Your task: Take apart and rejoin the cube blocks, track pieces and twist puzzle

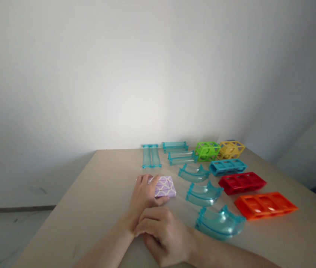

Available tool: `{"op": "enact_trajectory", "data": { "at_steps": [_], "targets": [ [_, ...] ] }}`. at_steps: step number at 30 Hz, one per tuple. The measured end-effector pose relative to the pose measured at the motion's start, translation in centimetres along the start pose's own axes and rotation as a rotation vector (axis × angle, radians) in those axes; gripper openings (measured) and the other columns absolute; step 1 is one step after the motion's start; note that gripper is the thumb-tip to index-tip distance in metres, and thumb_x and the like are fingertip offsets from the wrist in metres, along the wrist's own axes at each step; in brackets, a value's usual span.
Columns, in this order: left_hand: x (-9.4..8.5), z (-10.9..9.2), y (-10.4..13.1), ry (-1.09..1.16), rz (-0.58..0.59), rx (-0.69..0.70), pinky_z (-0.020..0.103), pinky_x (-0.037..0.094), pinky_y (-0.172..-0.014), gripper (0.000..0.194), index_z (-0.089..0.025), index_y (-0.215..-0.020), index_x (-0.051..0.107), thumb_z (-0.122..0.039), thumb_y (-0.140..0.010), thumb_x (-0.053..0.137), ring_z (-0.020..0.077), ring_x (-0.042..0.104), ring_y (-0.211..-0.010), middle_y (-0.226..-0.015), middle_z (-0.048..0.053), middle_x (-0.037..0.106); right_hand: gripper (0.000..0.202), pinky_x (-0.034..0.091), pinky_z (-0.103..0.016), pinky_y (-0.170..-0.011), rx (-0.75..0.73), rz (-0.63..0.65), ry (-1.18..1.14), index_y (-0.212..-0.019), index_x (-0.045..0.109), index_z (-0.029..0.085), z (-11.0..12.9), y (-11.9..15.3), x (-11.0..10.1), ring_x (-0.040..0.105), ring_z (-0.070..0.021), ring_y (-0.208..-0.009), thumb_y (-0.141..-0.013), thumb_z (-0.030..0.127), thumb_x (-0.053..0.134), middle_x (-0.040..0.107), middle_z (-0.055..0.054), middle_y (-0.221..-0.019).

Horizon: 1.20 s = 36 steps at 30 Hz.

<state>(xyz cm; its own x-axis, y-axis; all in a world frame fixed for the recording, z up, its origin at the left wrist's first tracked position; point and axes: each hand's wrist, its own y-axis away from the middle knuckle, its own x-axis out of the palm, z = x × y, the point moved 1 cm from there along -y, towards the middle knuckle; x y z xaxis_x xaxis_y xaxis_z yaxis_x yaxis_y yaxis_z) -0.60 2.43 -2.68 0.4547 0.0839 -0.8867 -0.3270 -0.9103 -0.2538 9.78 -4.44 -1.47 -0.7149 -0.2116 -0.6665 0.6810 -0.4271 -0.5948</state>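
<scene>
My left hand (144, 193) is closed round the left end of a flat purple block (165, 187) with a pattern of white triangle lines, which lies on the table. Its thumb rests along the near edge and its fingers over the top. Just below, my right hand (165, 232) is curled, its fingertips against my left wrist. I see nothing held in it, though its palm is mostly hidden. To the right of both hands lie curved clear-blue track pieces (204, 194), the nearest one (221, 224) close to my right forearm.
Straight clear-blue track pieces (151, 155) lie at the back. Along the right stand openwork blocks in green (208, 151), yellow (231, 149), blue (227, 167), red (242, 182) and orange (265, 206). A wall (135, 74) borders the table (82, 208) behind.
</scene>
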Motion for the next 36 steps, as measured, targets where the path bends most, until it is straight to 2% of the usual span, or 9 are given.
{"op": "enact_trajectory", "data": {
  "at_steps": [7,11,14,18,25,36],
  "targets": [
    [0.0,0.1,0.1,0.039,0.002,0.001,0.043,0.040,-0.102,0.072,-0.024,-0.128,0.060,-0.052,-0.065,0.075,0.0308,0.045,-0.112,-0.122,0.011,0.056,0.031,0.053,-0.028,-0.071,0.008,-0.020,-0.004,-0.094,0.057,0.019,0.1,-0.1,-0.1,0.066,-0.0177,-0.078,-0.071,0.003,0.045,0.071,-0.006,-0.087],
    [-0.4,0.1,0.1,0.063,-0.105,-0.014,0.043,0.041,-0.102,0.062,-0.021,-0.122,0.064,-0.057,-0.072,0.066,0.0301,0.045,-0.114,-0.121,0.011,0.056,0.033,0.053,-0.028,-0.074,0.013,0.002,0.002,-0.097,0.058,0.020,0.0,0.0,-0.1,0.066,-0.0173,-0.080,-0.071,0.003,0.045,0.071,-0.006,-0.089],
    [-0.9,0.4,0.0,0.065,-0.218,-0.044,0.042,0.041,-0.101,0.051,-0.017,-0.117,0.067,-0.052,-0.083,0.056,0.0283,0.047,-0.110,-0.115,0.012,0.060,0.032,0.053,-0.027,-0.072,0.008,-0.002,0.010,-0.095,0.059,0.020,0.0,0.1,-0.1,0.065,-0.0172,-0.079,-0.072,0.004,0.045,0.071,-0.005,-0.086],
    [-0.9,1.0,-0.2,0.032,-0.298,-0.083,0.045,0.040,-0.101,0.044,-0.017,-0.114,0.068,-0.047,-0.085,0.055,0.0288,0.049,-0.108,-0.109,0.012,0.062,0.032,0.053,-0.026,-0.069,0.017,-0.003,0.019,-0.094,0.059,0.020,0.1,0.0,-0.1,0.064,-0.0167,-0.075,-0.071,0.003,0.044,0.070,-0.005,-0.083],
    [-0.1,1.8,-0.7,0.098,-0.178,-0.096,0.044,0.040,-0.099,0.035,-0.021,-0.104,0.073,-0.046,-0.084,0.058,0.0285,0.049,-0.106,-0.103,0.011,0.062,0.031,0.051,-0.025,-0.067,0.011,0.008,0.034,-0.092,0.061,0.018,0.1,0.0,-0.2,0.064,-0.0164,-0.073,-0.071,0.004,0.044,0.071,-0.005,-0.083],
    [-0.2,1.6,-0.5,0.116,-0.171,-0.075,0.043,0.041,-0.097,0.033,-0.019,-0.104,0.072,-0.041,-0.084,0.057,0.0282,0.050,-0.102,-0.101,0.011,0.064,0.031,0.051,-0.025,-0.068,0.012,0.057,0.056,-0.094,0.061,0.018,-0.1,0.2,0.2,0.063,-0.0161,-0.074,-0.071,0.005,0.045,0.069,-0.005,-0.084]
  ]
}}
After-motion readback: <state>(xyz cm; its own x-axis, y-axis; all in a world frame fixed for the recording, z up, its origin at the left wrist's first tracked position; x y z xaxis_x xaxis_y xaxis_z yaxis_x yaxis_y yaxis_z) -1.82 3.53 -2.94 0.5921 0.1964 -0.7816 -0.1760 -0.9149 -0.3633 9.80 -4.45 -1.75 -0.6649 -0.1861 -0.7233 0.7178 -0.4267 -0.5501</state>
